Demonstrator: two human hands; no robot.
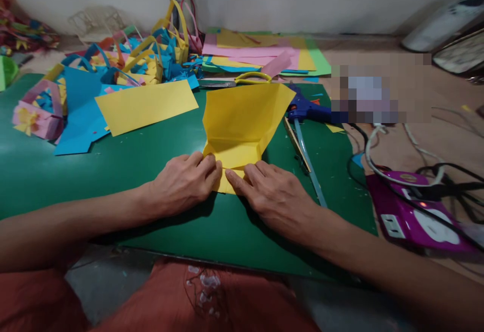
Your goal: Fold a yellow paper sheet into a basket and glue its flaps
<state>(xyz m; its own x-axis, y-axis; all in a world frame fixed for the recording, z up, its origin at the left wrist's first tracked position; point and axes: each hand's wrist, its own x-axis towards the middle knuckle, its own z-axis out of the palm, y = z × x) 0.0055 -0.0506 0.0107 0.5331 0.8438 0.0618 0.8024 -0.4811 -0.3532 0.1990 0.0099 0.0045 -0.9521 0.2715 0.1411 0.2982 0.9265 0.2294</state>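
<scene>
Rust-red clothing [151,301] shows nearest, below the green tabletop [113,170]. At its middle, left hand [189,178] and right hand [270,185], fingers bent nearly closed, hold folded yellow paper [242,115] at its near end; blue glue gun [312,111] lies far right.

1. Purple power box [409,219] on the right, little light glowing, black cables [438,189] lying across it.
2. Yellow-handled scissors [221,84] lying just in front of a messy stack of coloured paper [249,50].
3. Kinda cute pink paper basket [46,126] with a yellow flower [27,120], way over on the left.
</scene>
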